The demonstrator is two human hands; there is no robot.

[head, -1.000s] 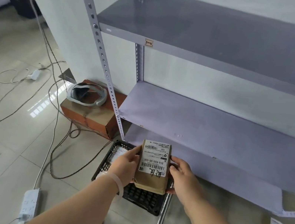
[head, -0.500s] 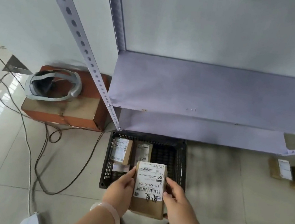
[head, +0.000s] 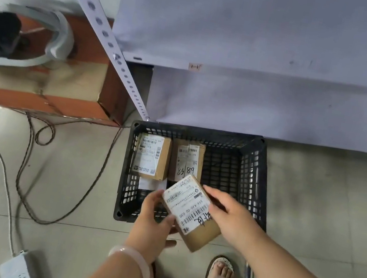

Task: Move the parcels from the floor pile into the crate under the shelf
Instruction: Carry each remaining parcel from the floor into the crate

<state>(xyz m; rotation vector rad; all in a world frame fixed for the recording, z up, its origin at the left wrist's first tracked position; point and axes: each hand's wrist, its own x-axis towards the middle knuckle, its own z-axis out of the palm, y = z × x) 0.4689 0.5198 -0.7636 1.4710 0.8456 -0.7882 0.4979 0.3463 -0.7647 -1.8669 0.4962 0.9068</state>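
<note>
Both hands hold one brown parcel (head: 192,213) over the near edge of the black crate (head: 263,191). The parcel is tilted, with its white label facing up and its far corner pointing into the crate. The left hand (head: 154,221) grips the parcel's left side, its thumb lying on the label edge and its fingers underneath. The right hand (head: 230,214) presses flat against the parcel's right side, fingers stretched along its upper edge, so its grip is closed on the parcel too. A pale bracelet (head: 132,261) sits on the left wrist.

The crate stands on the tiled floor (head: 321,222), its far edge just at the front of the lowest grey shelf (head: 279,109). Two more parcels lie flat inside along the far wall: one by the left wall (head: 150,155), and beside it one marked with handwritten numbers (head: 187,161). A white slip (head: 152,184) lies on the crate bottom near them. The right half of the crate shows only its mesh bottom.

Left of the shelf post (head: 111,39) stands a cardboard box (head: 47,89) with a headset (head: 22,36) resting on top. Cables (head: 28,161) trail across the floor to a white power strip (head: 15,268) at the lower left. A sandalled foot (head: 221,276) shows below the held parcel.
</note>
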